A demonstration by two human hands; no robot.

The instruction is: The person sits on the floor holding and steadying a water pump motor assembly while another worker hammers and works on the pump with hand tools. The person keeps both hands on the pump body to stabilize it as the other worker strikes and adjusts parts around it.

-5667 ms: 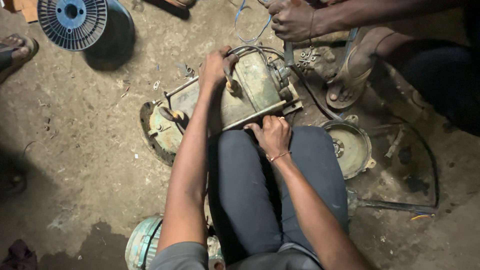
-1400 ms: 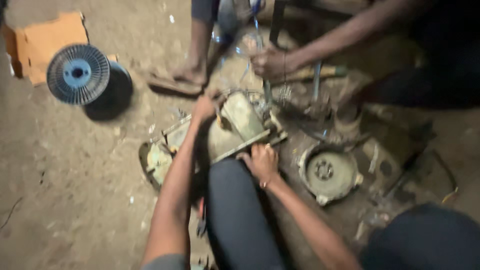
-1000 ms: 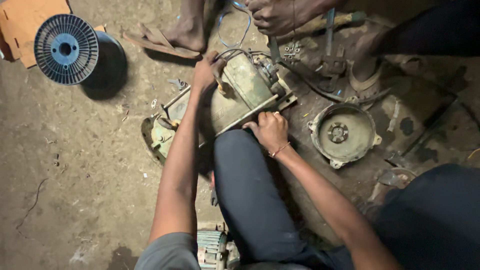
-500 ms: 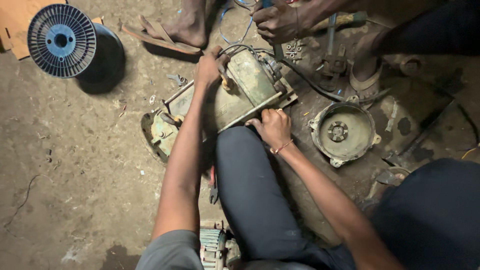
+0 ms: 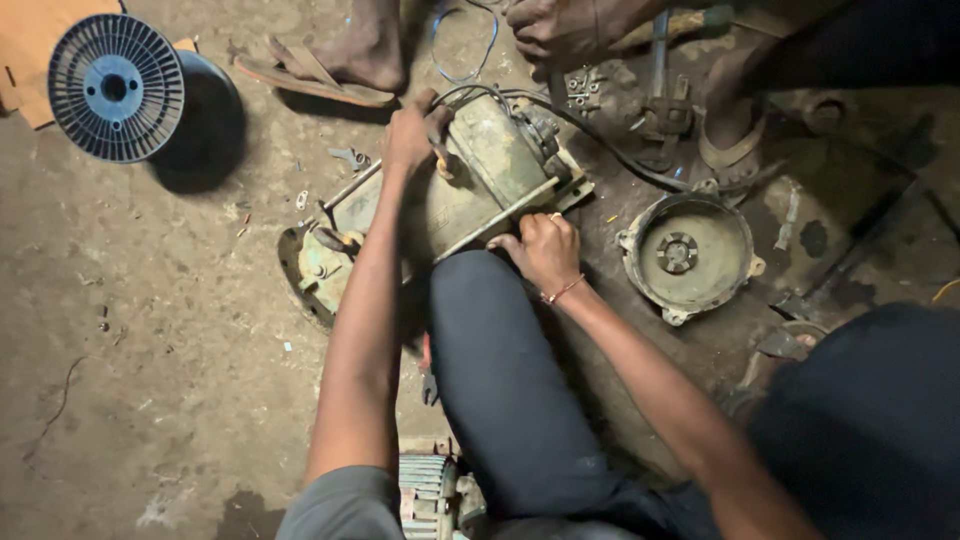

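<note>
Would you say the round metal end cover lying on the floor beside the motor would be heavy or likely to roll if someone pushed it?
The round end cover looks like thick cast metal, so probably heavy for its size. It lies flat, open side up, so it would likely slide rather than roll. Its grimy surface may be slippery.

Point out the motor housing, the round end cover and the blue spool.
motor housing point(image 5: 480, 190), head view, on its greenish side.
round end cover point(image 5: 690, 255), head view, on its inner face.
blue spool point(image 5: 115, 88), head view, on its ribbed flange.
</note>
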